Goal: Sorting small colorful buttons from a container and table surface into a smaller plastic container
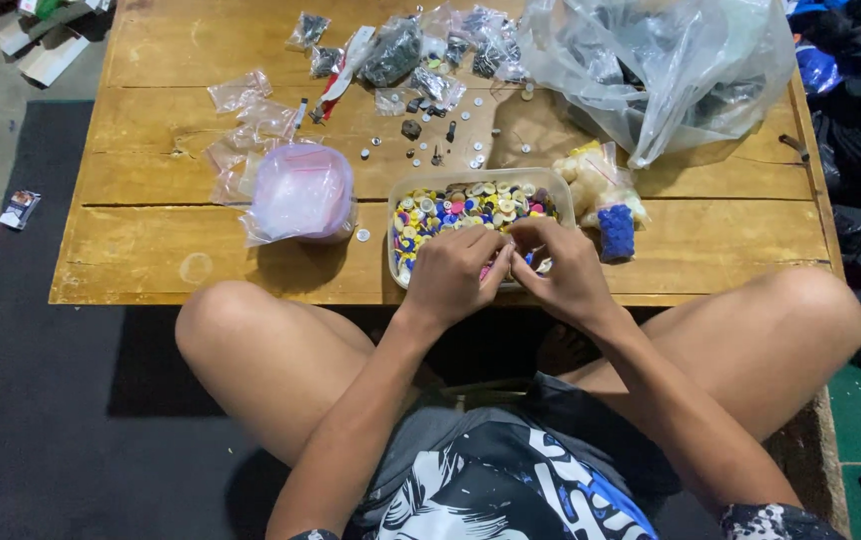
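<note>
Low wooden table (151,250) on dark floor mat (41,400)

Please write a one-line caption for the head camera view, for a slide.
Both hands, left hand and right hand, pick through a clear tub of coloured buttons on a low wooden table.

Clear rectangular plastic container (481,183), open-topped, resting flat near the front edge of the low wooden table. Filled with small round buttons (456,208) in yellow, blue, white, pink and dark tones, heaped loosely; near half hidden beneath both hands, fingertips meeting over the heap.
</note>
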